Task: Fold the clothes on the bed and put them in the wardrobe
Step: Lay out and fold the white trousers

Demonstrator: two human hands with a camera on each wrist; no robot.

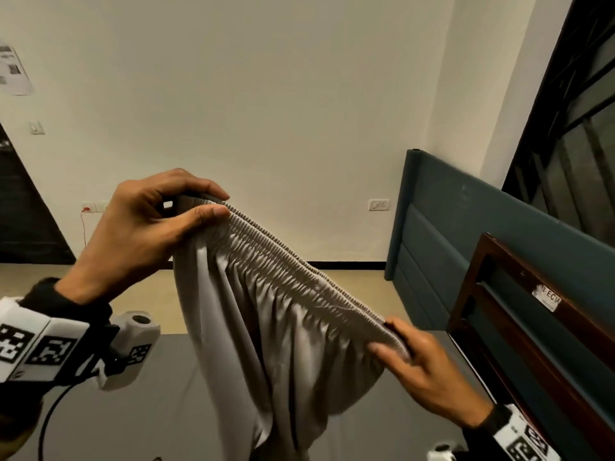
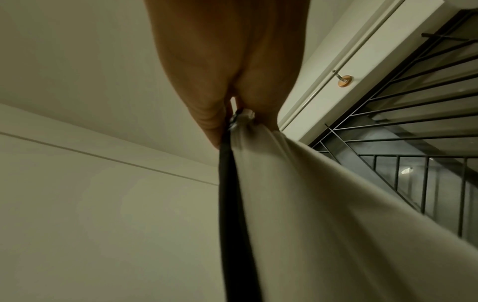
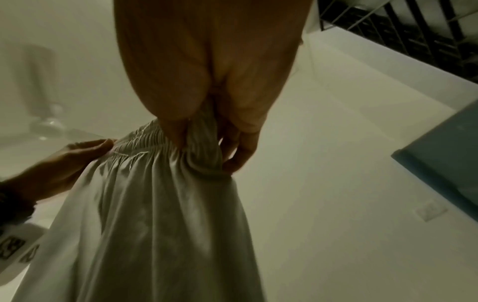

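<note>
A pair of light grey trousers (image 1: 266, 327) with a gathered elastic waistband (image 1: 293, 261) hangs in the air above the bed (image 1: 149, 410). My left hand (image 1: 156, 221) pinches the waistband's upper left end between thumb and fingers. Lower right, my right hand (image 1: 416, 357) grips the other end of the waistband. The band runs taut and slanted between them. In the left wrist view my left hand (image 2: 227, 114) holds the cloth (image 2: 310, 204), with a dark side stripe (image 2: 230, 204) hanging down. In the right wrist view my right hand (image 3: 207, 126) clasps bunched fabric (image 3: 155, 214).
The grey bed sheet lies below the trousers. A dark wooden headboard (image 1: 519, 311) and a teal padded panel (image 1: 439, 227) stand at the right, under a barred window (image 1: 572, 128). A white wall (image 1: 266, 94) with sockets faces me.
</note>
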